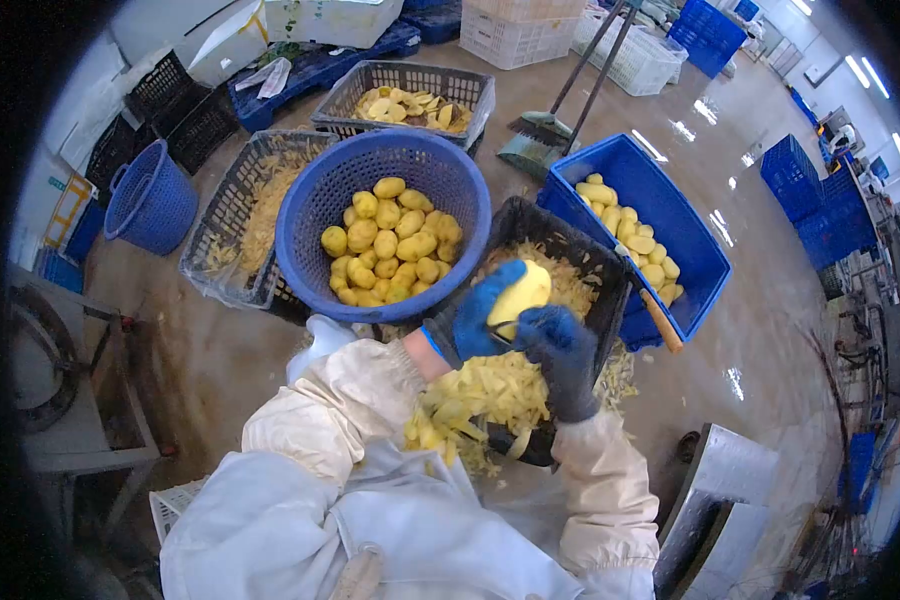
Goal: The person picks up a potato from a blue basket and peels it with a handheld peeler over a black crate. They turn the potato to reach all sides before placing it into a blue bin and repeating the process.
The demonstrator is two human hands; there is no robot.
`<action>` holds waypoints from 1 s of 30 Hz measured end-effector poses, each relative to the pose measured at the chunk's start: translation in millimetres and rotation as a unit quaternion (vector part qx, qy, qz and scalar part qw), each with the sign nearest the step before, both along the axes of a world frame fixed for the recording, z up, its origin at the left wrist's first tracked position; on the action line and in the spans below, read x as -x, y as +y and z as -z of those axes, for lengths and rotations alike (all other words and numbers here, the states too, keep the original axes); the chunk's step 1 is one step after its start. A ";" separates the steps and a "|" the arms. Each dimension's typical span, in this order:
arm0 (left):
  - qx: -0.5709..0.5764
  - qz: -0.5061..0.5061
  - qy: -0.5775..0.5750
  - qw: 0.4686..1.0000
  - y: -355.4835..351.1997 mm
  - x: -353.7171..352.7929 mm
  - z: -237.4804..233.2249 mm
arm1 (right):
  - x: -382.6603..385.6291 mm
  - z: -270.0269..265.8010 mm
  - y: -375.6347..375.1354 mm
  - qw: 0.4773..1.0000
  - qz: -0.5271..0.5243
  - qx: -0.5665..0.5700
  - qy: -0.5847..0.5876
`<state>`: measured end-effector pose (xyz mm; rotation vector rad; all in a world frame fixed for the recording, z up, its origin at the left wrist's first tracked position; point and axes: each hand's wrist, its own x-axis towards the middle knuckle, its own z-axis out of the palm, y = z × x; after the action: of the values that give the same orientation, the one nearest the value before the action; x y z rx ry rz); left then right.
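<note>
My left hand [475,318], in a blue glove, is closed around a pale yellow, mostly peeled potato [522,292]. In a darker blue glove, my right hand [560,355] is closed against the potato's lower right side on what looks like a peeler [503,333], mostly hidden by the fingers. Below both hands lies a heap of potato peels [495,390]. Behind them stands a black crate [610,262] holding more peels. To the left, a round blue-purple basket [305,235] is full of yellow unpeeled potatoes [390,240].
A blue crate [705,255] at right holds peeled potatoes [635,235]; a wooden-handled tool [660,318] lies across its near edge. Black crates with scraps [410,108] and peels [270,215] stand beyond the basket. A broom and dustpan [540,145] stand behind. Metal frames flank me.
</note>
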<state>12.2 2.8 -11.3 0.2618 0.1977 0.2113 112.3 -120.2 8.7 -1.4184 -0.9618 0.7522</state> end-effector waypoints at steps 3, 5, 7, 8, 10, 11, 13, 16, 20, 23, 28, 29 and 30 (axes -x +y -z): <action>-0.087 0.039 0.084 0.992 -19.0 0.7 -4.7 | -51.3 19.1 3.5 0.984 0.148 -0.089 -0.033; -0.124 0.132 -0.051 0.982 -25.5 1.0 -12.8 | -76.2 17.0 -0.4 0.980 0.182 -0.079 0.024; -0.096 0.087 -0.014 0.991 -10.1 -1.5 7.2 | -79.0 7.3 -0.1 0.973 0.206 -0.064 0.078; -0.044 0.077 -0.020 0.996 -1.4 -1.1 4.3 | -69.4 -9.1 1.5 0.976 0.200 -0.037 0.077; 0.017 0.077 -0.056 0.995 9.1 -2.4 -0.2 | -49.5 -14.6 7.8 0.979 0.186 -0.070 0.033; 0.017 0.077 -0.056 0.995 8.1 -2.2 -2.1 | -46.4 -19.6 6.5 0.979 0.186 -0.071 0.033; 0.001 0.027 0.035 0.999 2.5 -1.1 -10.0 | -42.0 -32.3 1.3 0.988 0.031 -0.032 0.149; 0.023 0.011 0.047 0.999 -3.5 -2.1 -14.6 | -43.9 -32.1 -3.3 0.979 -0.026 -0.013 0.204; -0.010 0.049 -0.003 0.999 -1.6 -6.9 3.8 | -31.5 -39.8 -4.9 0.985 0.010 0.025 0.169; -0.096 0.109 -0.069 0.987 -9.1 -4.9 5.5 | -59.5 3.9 0.9 0.996 -0.002 0.076 0.038; -0.082 0.113 -0.006 0.990 -9.0 -2.3 -7.5 | -51.5 -10.4 2.3 0.976 0.120 -0.095 0.156; -0.032 0.109 0.011 0.993 -7.1 -3.3 -5.2 | -47.7 -9.9 1.0 0.985 0.122 -0.054 0.110; -0.153 0.091 -0.033 0.984 -8.2 -1.8 -3.5 | -56.6 -4.6 2.7 0.985 0.123 -0.054 0.111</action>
<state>14.0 -5.4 -7.8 0.5743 0.0739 0.0673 168.9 -117.5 13.3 -1.2990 -0.6327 0.6473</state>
